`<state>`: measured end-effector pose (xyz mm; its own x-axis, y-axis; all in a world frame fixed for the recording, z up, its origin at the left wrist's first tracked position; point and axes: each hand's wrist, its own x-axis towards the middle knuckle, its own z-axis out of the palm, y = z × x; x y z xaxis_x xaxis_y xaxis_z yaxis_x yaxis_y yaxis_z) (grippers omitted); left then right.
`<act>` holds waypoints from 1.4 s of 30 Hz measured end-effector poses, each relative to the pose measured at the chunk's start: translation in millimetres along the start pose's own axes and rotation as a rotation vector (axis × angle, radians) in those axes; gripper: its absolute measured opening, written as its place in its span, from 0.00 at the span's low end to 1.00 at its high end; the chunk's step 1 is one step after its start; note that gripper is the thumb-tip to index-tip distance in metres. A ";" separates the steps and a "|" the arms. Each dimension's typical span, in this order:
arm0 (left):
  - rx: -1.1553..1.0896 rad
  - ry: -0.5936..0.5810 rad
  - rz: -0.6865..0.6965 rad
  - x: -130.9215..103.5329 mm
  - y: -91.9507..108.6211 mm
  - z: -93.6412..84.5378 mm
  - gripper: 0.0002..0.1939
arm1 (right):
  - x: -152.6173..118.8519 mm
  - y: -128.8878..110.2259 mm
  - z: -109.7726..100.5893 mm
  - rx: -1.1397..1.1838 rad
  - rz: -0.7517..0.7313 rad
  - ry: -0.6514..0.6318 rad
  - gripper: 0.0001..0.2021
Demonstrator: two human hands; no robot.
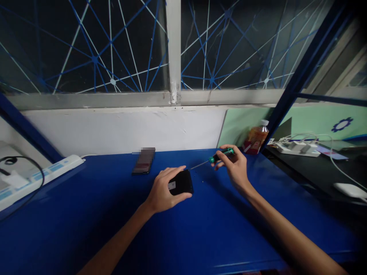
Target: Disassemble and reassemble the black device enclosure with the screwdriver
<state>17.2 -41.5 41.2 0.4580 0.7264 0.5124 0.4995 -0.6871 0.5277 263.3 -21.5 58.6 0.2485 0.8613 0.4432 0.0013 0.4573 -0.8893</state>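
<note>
My left hand point(165, 190) grips a flat black rectangular device point(183, 182) by its edges, thumb on the near side and fingers on the far side. A small pale label shows on the device's face beside my palm. In my right hand point(235, 167) is a screwdriver point(226, 152) with a green and black handle, held between thumb and fingers. Its thin shaft points left, and the tip is close to the device's far right corner; whether they touch I cannot tell. A few tiny specks, perhaps screws, lie on the blue table just right of the device.
A dark phone point(144, 160) lies behind my left hand on the blue table point(183, 236). White power strips point(57, 172) stand at the far left and on a black surface at right. A capped bottle point(258, 137) stands at the back right, near a blue metal post.
</note>
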 end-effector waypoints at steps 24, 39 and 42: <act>0.094 -0.071 0.042 -1.5 -4.3 3.6 0.37 | 15.7 3.2 -24.0 -0.133 0.180 -0.294 0.16; 0.141 -0.174 0.065 -5.3 -20.4 9.5 0.41 | 7.9 47.4 -56.3 -0.463 0.317 -0.619 0.17; 0.145 -0.188 0.070 -5.9 -22.1 10.1 0.41 | 9.7 47.3 -55.4 -0.623 0.192 -0.617 0.20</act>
<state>10.8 -30.4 19.6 0.6172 0.6761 0.4024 0.5557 -0.7367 0.3854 319.4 -3.8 14.6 -0.2658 0.9586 0.1023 0.5837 0.2445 -0.7743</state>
